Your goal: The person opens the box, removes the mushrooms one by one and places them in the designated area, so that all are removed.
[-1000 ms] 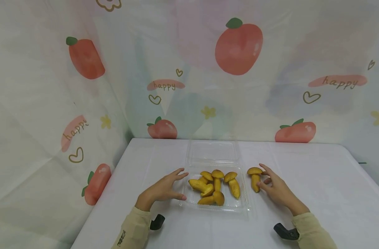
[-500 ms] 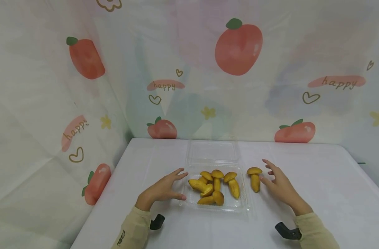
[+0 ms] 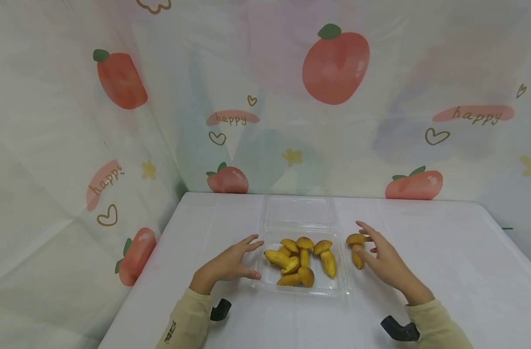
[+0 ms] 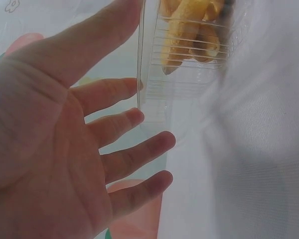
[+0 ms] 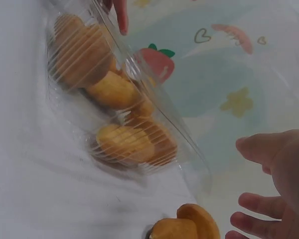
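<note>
A clear plastic clamshell box lies with its lid folded back, holding several yellow-brown mushrooms. Beside its left wall, my left hand spreads its fingers; in the left wrist view the thumb reaches the box rim, though contact is unclear. One loose mushroom lies on the table right of the box. My right hand hovers around it with thumb and fingers apart, partly covering its stem in the head view. In the right wrist view, a gap separates that hand from the mushroom.
White cloth covers the table. Behind it and to the left hang printed curtains with red fruit and "happy" lettering. A black curved piece sits at the left wrist, another black piece at the right.
My right hand drew slightly away from the loose mushroom, then came back left over it. The left hand, box and mushrooms have stayed in place.
</note>
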`<state>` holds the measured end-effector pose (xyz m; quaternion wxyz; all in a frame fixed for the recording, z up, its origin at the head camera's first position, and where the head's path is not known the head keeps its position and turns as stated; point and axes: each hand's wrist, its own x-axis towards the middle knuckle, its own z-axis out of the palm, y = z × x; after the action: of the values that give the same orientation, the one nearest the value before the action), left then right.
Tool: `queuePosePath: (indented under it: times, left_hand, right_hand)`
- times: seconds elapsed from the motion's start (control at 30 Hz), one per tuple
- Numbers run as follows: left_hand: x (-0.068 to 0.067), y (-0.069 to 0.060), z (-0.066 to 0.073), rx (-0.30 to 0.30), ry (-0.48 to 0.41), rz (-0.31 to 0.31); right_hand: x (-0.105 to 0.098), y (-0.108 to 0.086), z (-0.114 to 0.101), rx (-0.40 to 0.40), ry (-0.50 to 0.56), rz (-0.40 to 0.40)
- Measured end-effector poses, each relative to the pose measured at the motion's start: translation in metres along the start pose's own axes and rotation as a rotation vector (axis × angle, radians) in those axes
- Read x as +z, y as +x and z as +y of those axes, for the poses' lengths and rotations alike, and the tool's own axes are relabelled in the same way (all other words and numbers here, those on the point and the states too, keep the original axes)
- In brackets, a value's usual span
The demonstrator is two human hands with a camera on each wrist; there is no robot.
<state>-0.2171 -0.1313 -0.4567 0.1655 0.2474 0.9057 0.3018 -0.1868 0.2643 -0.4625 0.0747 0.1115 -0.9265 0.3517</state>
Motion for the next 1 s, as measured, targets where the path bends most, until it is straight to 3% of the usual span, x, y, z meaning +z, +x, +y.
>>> queuePosePath:
  times: [0.67,1.0]
  left_hand:
    - [0.001,0.001,0.000,-0.004,0.012,0.003]
    - [0.001,0.000,0.000,0.000,0.000,-0.002]
  right_hand:
    - [0.013,-0.005,-0.024,-0.068,0.032,-0.036]
    - [0.023,-0.008,-0.032,-0.142,0.068,-0.060]
